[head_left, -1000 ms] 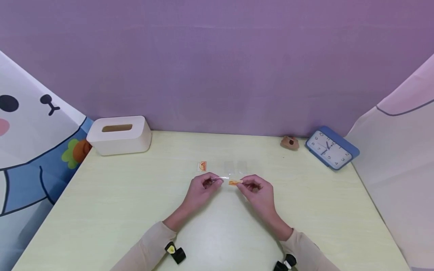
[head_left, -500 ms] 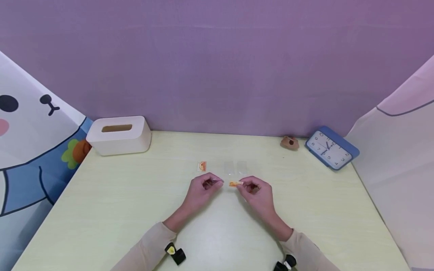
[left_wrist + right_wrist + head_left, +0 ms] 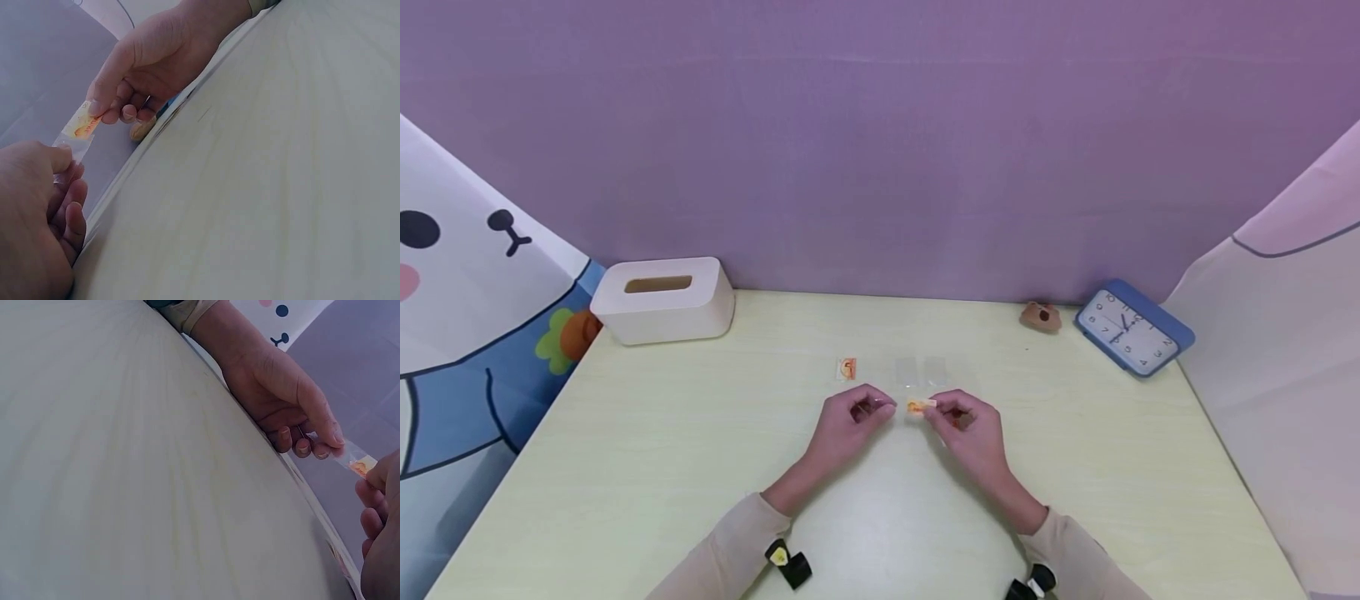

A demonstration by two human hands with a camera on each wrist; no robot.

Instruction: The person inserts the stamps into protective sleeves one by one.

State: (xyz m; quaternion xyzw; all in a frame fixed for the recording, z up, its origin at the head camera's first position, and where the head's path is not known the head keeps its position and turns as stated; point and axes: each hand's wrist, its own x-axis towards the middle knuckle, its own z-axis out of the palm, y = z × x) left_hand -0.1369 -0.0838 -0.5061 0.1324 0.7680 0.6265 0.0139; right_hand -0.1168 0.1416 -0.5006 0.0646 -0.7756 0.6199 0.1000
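My left hand [image 3: 850,421] pinches a small clear plastic bag [image 3: 80,148] between thumb and fingers. Opposite it, my right hand [image 3: 972,429] pinches a small orange-and-white printed card [image 3: 917,407] by its right end. In the left wrist view the card's lower end meets or overlaps the bag; how far it lies inside cannot be told. The right wrist view shows the clear bag [image 3: 347,452] stretched between both hands, with the card [image 3: 361,467] at its right end. Beyond the left hand lies a clear bag with an orange print [image 3: 847,368] on the table.
Two clear, barely visible bags, a left one [image 3: 907,372] and a right one [image 3: 936,372], lie flat just beyond the hands. A white tissue box [image 3: 666,312] stands at the back left. At the back right are a small brown object [image 3: 1041,317] and a blue clock [image 3: 1131,329].
The card has turned so that more of its printed face shows in the head view. A bright glint on the bag has gone. Both hands have barely moved and keep their pinches.
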